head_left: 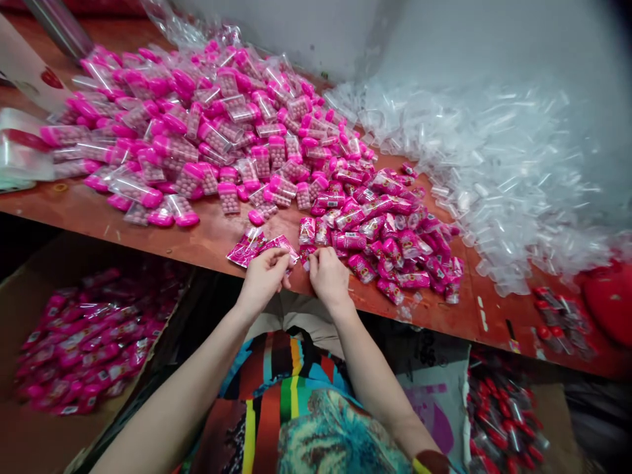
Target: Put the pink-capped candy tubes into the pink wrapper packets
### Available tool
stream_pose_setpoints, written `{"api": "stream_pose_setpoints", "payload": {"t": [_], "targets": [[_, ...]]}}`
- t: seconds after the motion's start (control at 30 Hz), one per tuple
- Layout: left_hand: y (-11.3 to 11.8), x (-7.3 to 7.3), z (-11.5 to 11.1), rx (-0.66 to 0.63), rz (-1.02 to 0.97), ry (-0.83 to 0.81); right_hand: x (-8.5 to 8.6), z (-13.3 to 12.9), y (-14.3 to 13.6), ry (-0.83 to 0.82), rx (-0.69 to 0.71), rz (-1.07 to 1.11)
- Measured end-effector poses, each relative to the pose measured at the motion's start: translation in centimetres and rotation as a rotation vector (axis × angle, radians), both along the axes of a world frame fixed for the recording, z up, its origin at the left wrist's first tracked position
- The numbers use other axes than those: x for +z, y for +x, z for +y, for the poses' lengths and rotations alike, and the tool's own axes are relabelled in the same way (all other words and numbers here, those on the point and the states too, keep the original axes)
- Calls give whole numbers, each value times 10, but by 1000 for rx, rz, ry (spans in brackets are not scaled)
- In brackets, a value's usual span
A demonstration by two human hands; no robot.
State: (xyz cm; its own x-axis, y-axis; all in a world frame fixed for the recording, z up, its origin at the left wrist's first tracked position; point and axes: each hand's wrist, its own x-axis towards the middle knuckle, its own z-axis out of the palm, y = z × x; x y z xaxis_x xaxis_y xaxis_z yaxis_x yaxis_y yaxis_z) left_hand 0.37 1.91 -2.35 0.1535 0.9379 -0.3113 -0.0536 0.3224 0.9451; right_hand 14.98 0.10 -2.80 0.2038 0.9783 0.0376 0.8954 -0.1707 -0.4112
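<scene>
At the table's front edge my left hand is closed, thumb and fingers pressed together beside flat pink printed wrappers. Whatever it pinches is too small to make out. My right hand is closed a short way to the right, fingertips by the near edge of a heap of small containers in pink printed wrappers. Its own fingers hide what they may hold. Behind both hands lies a large pile of clear containers with pink caps, filled with small pink balls.
Clear empty plastic containers are heaped along the wall at right. A box of pink wrapped containers stands below left. Red-capped containers lie on the table at far right, with more below.
</scene>
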Motion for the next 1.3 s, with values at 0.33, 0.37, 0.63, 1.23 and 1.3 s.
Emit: {"api": "stream_pose_setpoints", "payload": {"t": [0.33,0.37,0.63,1.23,1.3], "targets": [[9,21,-6,-64,-203,-227,5,-12,-1,201,-24,1039],[10,21,-6,-49,-227,-240,5,-11,-3,198,-34,1140],[10,22,-1,161,-320,-256,13,-2,-24,290,22,1069],[-57,46,24,318,-307,-201,20,79,-47,313,554,437],[-69,48,27,399,-303,-196,20,99,-49,271,577,204]]}}
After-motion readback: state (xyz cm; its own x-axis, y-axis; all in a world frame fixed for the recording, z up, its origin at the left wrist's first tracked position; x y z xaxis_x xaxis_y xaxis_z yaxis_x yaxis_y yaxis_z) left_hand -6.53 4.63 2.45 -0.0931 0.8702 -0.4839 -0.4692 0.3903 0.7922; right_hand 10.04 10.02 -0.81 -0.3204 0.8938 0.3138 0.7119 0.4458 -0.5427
